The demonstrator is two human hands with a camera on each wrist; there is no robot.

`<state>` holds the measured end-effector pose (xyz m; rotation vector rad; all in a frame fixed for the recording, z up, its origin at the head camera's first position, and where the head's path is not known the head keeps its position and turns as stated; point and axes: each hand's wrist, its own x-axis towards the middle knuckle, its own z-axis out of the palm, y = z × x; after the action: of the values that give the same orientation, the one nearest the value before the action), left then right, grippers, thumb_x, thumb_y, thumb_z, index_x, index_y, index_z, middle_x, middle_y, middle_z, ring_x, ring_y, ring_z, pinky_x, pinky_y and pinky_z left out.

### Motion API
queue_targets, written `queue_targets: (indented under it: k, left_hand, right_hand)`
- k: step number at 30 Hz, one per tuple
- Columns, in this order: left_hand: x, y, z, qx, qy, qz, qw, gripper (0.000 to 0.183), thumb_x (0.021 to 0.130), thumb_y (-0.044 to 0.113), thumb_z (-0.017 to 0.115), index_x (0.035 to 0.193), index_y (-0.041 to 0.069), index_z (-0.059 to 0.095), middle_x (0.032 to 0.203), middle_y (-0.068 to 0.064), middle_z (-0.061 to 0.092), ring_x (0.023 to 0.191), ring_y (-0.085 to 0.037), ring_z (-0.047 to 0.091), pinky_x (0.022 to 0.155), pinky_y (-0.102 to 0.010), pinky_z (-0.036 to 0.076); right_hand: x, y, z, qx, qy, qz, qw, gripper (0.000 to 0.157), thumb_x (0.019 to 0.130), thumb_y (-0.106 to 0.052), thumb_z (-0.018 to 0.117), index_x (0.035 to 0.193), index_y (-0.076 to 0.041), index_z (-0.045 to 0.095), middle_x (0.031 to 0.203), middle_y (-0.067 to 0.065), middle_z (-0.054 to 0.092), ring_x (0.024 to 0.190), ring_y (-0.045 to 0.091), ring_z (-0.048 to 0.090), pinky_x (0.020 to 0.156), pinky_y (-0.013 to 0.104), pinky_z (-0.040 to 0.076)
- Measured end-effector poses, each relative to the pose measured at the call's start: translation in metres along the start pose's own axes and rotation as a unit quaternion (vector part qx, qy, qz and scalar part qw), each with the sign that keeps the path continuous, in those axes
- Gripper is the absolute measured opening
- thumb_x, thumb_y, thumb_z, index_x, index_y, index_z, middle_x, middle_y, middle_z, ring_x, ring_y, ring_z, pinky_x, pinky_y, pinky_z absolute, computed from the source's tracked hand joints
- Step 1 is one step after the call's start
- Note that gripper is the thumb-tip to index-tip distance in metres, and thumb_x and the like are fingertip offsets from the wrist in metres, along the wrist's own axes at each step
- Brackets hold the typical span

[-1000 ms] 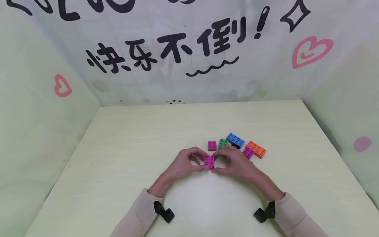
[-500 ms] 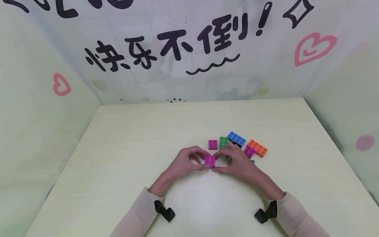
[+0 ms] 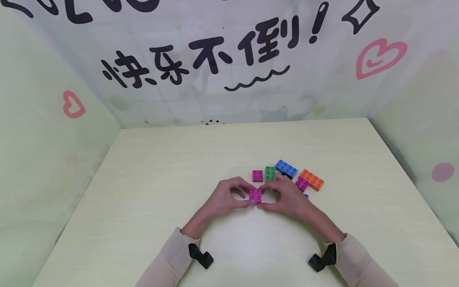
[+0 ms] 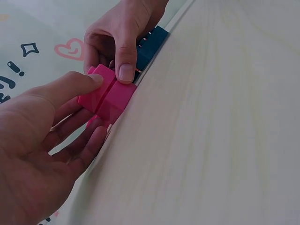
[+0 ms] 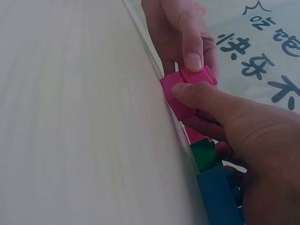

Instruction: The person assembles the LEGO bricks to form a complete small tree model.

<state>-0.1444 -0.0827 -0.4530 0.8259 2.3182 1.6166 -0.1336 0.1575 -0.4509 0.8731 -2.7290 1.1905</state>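
Two pink building bricks (image 3: 255, 195), one stacked on the other, are held between both hands in front of the person. My left hand (image 3: 229, 195) pinches the upper pink brick (image 4: 90, 96) between thumb and fingers. The lower pink brick (image 5: 173, 101) is pinched by my right hand (image 3: 288, 198), its thumb flat on the brick's near side. A thin line shows between the two bricks in the left wrist view. Just behind the hands lies a loose pink brick (image 3: 257, 175), beside a green brick (image 3: 270, 173) that the right hand partly covers.
On the table (image 3: 161, 167), a blue brick (image 3: 286, 168) lies beyond the right hand with a black piece (image 3: 287, 175) showing beneath it. To their right are an orange brick (image 3: 312, 179) and another pink brick (image 3: 302, 183). Printed cloth walls (image 3: 172, 99) enclose the table.
Both hands keep their hold on the stacked pink bricks, which shift very slightly to the right. The head view itself has moved a little; the loose bricks stay put.
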Motion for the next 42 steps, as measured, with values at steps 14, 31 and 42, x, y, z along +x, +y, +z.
queue_targets:
  k: [14, 31, 42]
  left_hand:
    - [-0.0014, -0.0018, -0.0021, 0.003, -0.004, -0.016, 0.9999, 0.033, 0.08, 0.017, 0.084, 0.11, 0.019, 0.072, 0.102, 0.013, 0.067, 0.088, -0.014, 0.063, 0.08, -0.03, 0.053]
    - [-0.0018, -0.0043, -0.0013, -0.022, -0.003, -0.026, 0.9994, 0.03, 0.079, 0.015, 0.084, 0.107, 0.019, 0.074, 0.099, 0.01, 0.068, 0.086, -0.016, 0.064, 0.079, -0.031, 0.053]
    - [-0.0016, -0.0056, 0.0021, -0.01, 0.001, -0.047, 0.9989, 0.031, 0.078, 0.021, 0.085, 0.106, 0.022, 0.072, 0.102, 0.013, 0.069, 0.086, -0.013, 0.062, 0.08, -0.031, 0.052]
  right_hand:
    - [-0.0029, 0.0039, -0.0042, 0.086, 0.017, -0.007, 0.996, 0.035, 0.076, -0.035, 0.086, 0.108, -0.029, 0.073, 0.099, -0.003, 0.057, 0.087, 0.019, 0.048, 0.067, 0.03, 0.044]
    - [-0.0017, 0.0031, -0.0053, 0.094, 0.005, -0.007, 0.996, 0.031, 0.076, -0.031, 0.086, 0.105, -0.027, 0.075, 0.099, -0.012, 0.066, 0.091, 0.018, 0.047, 0.067, 0.032, 0.043]
    - [-0.0008, 0.0029, -0.0034, 0.059, 0.002, -0.007, 0.998, 0.033, 0.076, -0.038, 0.085, 0.106, -0.028, 0.075, 0.099, -0.02, 0.066, 0.094, 0.014, 0.05, 0.074, 0.031, 0.045]
